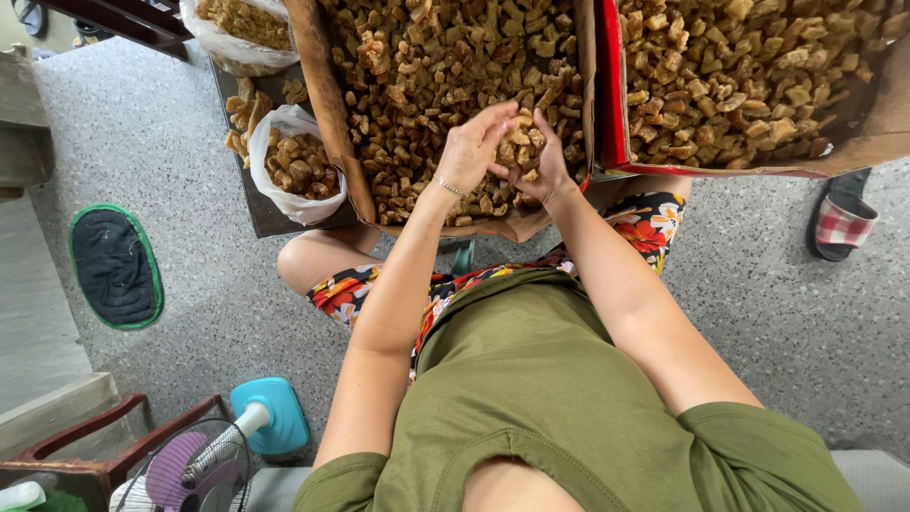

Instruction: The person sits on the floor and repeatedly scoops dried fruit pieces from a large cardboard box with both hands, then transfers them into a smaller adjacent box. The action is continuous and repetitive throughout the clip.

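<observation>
Both hands meet over the near cardboard box (334,123) of brown fried pieces; the left hand (469,152) and right hand (540,163) cup a heap of pieces (519,144) between curled fingers — a second box (607,95) stands just beside; a filled plastic bag (294,163) sits left.

Both my bare forearms reach forward and lean in toward each other, so my hands meet. My left hand (471,150) is cupped, palm turned inward, fingers (493,118) curled. My right hand (538,163) faces it, wrist bent, fingers half closed. The fingertips of both hands nearly touch.
</observation>
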